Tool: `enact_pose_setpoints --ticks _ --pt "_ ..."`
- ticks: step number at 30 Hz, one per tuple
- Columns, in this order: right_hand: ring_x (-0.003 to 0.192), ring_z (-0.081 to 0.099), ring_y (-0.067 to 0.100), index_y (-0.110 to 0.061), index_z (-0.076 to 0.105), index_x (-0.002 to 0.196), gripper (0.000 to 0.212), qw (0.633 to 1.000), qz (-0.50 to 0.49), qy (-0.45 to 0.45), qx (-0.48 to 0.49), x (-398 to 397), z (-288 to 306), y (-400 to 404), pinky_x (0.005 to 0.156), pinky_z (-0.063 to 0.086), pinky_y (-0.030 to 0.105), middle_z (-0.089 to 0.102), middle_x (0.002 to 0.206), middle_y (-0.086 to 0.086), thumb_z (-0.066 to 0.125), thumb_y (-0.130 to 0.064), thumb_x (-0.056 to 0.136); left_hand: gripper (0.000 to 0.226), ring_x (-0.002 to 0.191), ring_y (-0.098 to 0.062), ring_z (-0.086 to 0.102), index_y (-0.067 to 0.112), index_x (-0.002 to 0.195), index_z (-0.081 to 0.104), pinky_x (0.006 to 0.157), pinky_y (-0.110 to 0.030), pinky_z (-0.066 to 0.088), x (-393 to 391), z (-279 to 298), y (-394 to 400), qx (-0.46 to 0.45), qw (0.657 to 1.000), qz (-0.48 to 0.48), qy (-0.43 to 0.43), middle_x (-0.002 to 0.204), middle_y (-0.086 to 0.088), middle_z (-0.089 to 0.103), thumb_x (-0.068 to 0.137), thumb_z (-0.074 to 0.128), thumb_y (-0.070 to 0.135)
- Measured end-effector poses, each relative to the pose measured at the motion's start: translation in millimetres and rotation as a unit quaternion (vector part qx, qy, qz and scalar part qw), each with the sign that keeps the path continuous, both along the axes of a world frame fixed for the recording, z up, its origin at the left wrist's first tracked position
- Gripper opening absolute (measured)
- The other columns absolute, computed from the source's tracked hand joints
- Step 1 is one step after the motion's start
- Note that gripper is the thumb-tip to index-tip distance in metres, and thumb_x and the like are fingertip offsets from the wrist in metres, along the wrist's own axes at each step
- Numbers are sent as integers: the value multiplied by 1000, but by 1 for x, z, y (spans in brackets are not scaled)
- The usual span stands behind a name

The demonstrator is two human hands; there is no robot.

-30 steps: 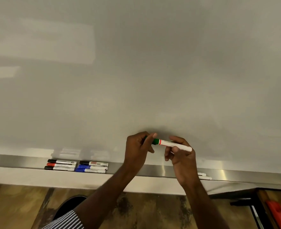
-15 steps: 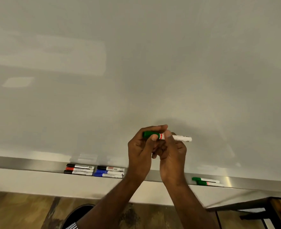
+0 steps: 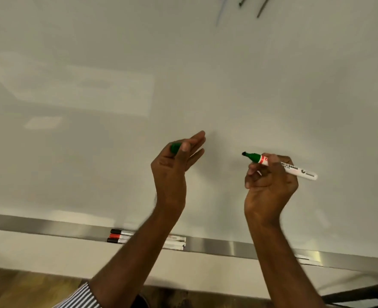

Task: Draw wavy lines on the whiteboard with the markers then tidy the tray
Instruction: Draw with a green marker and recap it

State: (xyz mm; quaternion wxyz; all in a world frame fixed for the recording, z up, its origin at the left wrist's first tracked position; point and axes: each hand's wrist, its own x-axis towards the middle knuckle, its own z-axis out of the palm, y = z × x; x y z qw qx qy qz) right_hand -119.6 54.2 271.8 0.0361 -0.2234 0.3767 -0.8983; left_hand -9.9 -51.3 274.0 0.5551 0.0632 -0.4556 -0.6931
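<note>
Head view: the right hand [image 3: 270, 185] pinches the green marker [image 3: 281, 166] near its bare tip, fingers curled round the white barrel. The tip points left and up, just off the whiteboard [image 3: 94, 152]; whether it touches yet I cannot tell. That looks like a writing grip, low on the barrel for control, so a wavy stroke seems about to start.

The left hand [image 3: 174, 165] is raised well apart from the right, thumb pinching the green cap [image 3: 175, 147] against the base of the fingers, which lie fairly straight toward the board. Keeping the cap in hand, not on the tray [image 3: 217, 244], probably saves a reach when the marker has to be closed.

On the tray below, a cluster of markers [image 3: 119, 236] lies side by side, caps to the left: black, red, black; more barrels show beyond the left forearm, which hides their caps. Another pale marker lies farther right on the tray, mostly behind the right forearm.

Faint strokes [image 3: 239, 5], blue and dark, sit at the board's top edge, so some drawing appears done already. Tidying is not yet begun, by my reading.
</note>
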Motion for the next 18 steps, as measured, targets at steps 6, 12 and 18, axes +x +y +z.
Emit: enact_pose_setpoints --ticks 6,12,18 --pt "59 59 23 -18 64 83 23 984 -28 172 -30 6 72 -12 44 40 25 64 74 0 52 -5 97 27 115 -28 67 -5 93 64 100 -50 52 9 73 -23 -199 978 54 -28 115 -13 74 98 58 21" --pt "61 61 23 -11 61 88 12 956 -58 276 -78 3 151 -23 44 42 28 65 75 1 55 -5 96 16 117 -17 66 -2 99 70 101 -41 52 8 156 -56 -374 912 167 -26 116 -5 74 98 61 10" --pt "63 61 25 -7 60 94 3 924 -79 363 -90 0 228 -35 44 42 32 66 76 2 59 -5 96 17 134 -13 52 8 110 73 106 -41 46 3 235 -92 -506 810 296 -16 129 0 68 97 65 16"
